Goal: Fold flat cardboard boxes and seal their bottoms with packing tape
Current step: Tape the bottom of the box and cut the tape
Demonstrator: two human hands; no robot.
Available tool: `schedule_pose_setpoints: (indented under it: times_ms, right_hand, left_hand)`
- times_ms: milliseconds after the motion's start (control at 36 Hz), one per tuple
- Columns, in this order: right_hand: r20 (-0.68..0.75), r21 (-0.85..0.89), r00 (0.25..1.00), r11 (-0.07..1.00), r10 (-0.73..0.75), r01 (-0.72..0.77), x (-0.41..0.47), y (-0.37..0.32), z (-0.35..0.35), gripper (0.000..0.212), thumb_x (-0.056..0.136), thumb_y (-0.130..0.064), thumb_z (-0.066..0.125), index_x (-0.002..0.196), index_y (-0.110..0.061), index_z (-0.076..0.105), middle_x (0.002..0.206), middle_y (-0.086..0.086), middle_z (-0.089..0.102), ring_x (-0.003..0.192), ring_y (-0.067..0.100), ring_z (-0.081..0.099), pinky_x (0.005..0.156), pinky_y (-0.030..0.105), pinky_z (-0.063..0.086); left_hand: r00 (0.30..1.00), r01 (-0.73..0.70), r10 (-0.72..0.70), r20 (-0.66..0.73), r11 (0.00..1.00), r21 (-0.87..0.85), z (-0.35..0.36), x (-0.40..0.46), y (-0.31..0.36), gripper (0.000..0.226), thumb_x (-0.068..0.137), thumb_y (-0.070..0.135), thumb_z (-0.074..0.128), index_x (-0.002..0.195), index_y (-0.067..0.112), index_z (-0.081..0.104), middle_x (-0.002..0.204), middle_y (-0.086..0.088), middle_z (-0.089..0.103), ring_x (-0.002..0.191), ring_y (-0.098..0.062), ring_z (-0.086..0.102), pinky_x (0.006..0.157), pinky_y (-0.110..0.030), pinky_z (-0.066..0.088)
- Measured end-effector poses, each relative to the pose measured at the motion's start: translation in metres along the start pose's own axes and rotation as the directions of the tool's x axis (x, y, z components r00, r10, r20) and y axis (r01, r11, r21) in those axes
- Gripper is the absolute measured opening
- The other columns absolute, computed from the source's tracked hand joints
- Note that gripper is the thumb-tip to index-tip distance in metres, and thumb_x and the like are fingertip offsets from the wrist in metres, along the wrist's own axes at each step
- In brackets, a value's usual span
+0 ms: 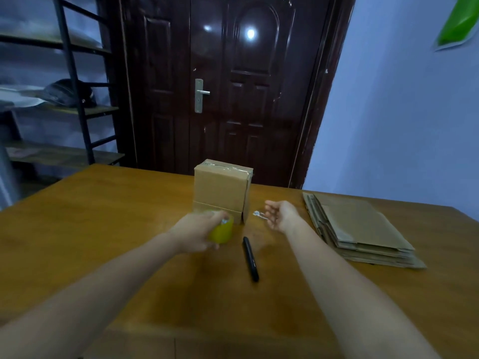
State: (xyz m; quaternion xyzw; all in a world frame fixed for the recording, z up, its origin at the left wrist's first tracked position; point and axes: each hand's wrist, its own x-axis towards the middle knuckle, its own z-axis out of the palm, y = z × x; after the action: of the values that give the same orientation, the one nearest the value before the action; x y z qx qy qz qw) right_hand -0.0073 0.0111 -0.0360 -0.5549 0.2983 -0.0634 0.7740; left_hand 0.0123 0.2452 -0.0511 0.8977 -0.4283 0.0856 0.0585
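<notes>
— Box [220, 189] first: where is it standing?

— Upright on the wooden table [103, 229], close to the far edge and about midway along it. Clear tape runs across its top face and down over the right-hand corner. A crease crosses the front face low down, and the flaps below it reach the tabletop.

— And the roll of tape?

— Yellowish roll of tape [222, 230], in the left hand [199, 233]. The fingers are curled around it, gripping it just in front of the box's lower left corner. The hand is blurred, so I cannot tell whether the roll touches the table.

— What about the right hand?

— The right hand [281, 215] is just right of the box, palm turned inward, fingers loosely spread and holding nothing. A small whitish scrap [258, 213] lies on the table between its fingertips and the box; what it is I cannot tell.

— Anything else near the hands?

— A black pen [250, 259] lies on the table between the two forearms, pointing roughly toward the box.

— And the flat cardboard?

— A stack of flat boxes [360, 229] sits by the right edge of the table, well apart from the standing box, its layers slightly fanned out.

— Beyond the table?

— A dark brown door [233, 86] with a metal handle [201, 94] behind the far edge, and a metal shelf rack [64, 99] to the left.
</notes>
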Motion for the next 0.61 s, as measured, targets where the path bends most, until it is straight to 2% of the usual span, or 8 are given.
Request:
schedule_pose_setpoints:
  times_ms: [83,139,222,278,361,444,500,611]
  right_hand:
    - [-0.022,-0.042,1.000,0.999,-0.011,0.010,0.001,-0.002,0.002,0.025,0.096,-0.012,0.041,0.097,-0.014,0.066,0.074,-0.003,0.058,0.068,0.010,0.051,0.074,0.025,0.040]
    - [-0.032,-0.076,0.999,0.997,-0.022,0.020,0.002,-0.003,0.006,0.024,0.096,-0.013,0.042,0.094,-0.015,0.066,0.075,-0.003,0.058,0.069,0.010,0.052,0.071,0.025,0.040]
    - [-0.042,-0.128,0.996,0.989,-0.082,0.076,0.007,-0.007,0.016,0.021,0.095,-0.014,0.045,0.092,-0.016,0.065,0.077,-0.002,0.057,0.069,0.011,0.050,0.065,0.024,0.041]
    - [-0.056,-0.156,0.985,0.976,-0.164,0.154,0.009,-0.014,0.026,0.018,0.095,-0.015,0.048,0.099,-0.012,0.065,0.078,-0.001,0.056,0.071,0.012,0.050,0.066,0.024,0.040]
    - [-0.046,-0.220,0.929,0.911,-0.367,0.349,0.010,-0.026,0.042,0.030,0.096,-0.015,0.047,0.122,-0.007,0.060,0.109,0.006,0.063,0.101,0.019,0.055,0.085,0.028,0.039]
    - [0.048,-0.272,0.859,0.821,-0.510,0.503,0.009,-0.033,0.057,0.044,0.099,-0.016,0.040,0.143,-0.012,0.041,0.146,0.004,0.043,0.133,0.020,0.040,0.106,0.031,0.032]
    - [0.115,-0.289,0.849,0.800,-0.516,0.526,0.011,-0.036,0.066,0.052,0.100,-0.018,0.039,0.149,-0.016,0.027,0.154,0.002,0.031,0.139,0.020,0.032,0.113,0.033,0.028]
    - [0.187,-0.322,0.883,0.823,-0.430,0.469,0.019,-0.038,0.084,0.065,0.099,-0.029,0.040,0.153,-0.022,0.004,0.160,0.001,0.014,0.144,0.022,0.021,0.117,0.042,0.023]
  left_hand:
    - [0.981,-0.073,0.056,0.185,0.993,0.090,0.008,-0.001,0.000,0.065,0.086,0.046,0.062,0.136,0.023,0.029,0.127,-0.003,0.055,0.107,-0.022,0.057,0.077,-0.029,0.043]
    - [0.976,-0.114,0.083,0.200,0.983,0.145,0.007,0.002,0.001,0.060,0.087,0.054,0.056,0.132,0.022,0.032,0.114,-0.001,0.059,0.094,-0.020,0.058,0.067,-0.026,0.040]
    - [0.995,-0.091,0.086,0.050,0.992,0.090,-0.006,0.009,0.001,0.045,0.090,0.056,0.048,0.118,0.021,0.042,0.089,0.008,0.051,0.072,-0.011,0.049,0.053,-0.017,0.033]
    - [0.990,-0.059,0.066,-0.126,0.997,0.053,-0.016,0.019,-0.002,0.028,0.093,0.050,0.046,0.103,0.024,0.044,0.088,0.011,0.046,0.075,-0.009,0.048,0.053,-0.014,0.031]
    - [0.935,0.083,-0.076,-0.347,0.997,0.003,-0.031,0.039,-0.014,0.026,0.096,0.042,0.044,0.107,0.019,0.047,0.099,0.008,0.049,0.090,-0.014,0.054,0.061,-0.023,0.040]
    - [0.851,0.190,-0.221,-0.476,0.975,-0.112,-0.046,0.058,-0.029,0.038,0.095,0.034,0.049,0.124,0.009,0.047,0.121,-0.005,0.052,0.109,-0.023,0.053,0.079,-0.035,0.045]
    - [0.808,0.260,-0.335,-0.485,0.941,-0.217,-0.054,0.071,-0.037,0.047,0.095,0.031,0.049,0.134,0.006,0.042,0.135,-0.009,0.047,0.121,-0.026,0.047,0.091,-0.039,0.042]
    - [0.744,0.418,-0.571,-0.346,0.803,-0.425,-0.063,0.093,-0.051,0.060,0.098,0.037,0.042,0.147,0.008,0.025,0.153,-0.009,0.030,0.138,-0.027,0.033,0.106,-0.043,0.033]
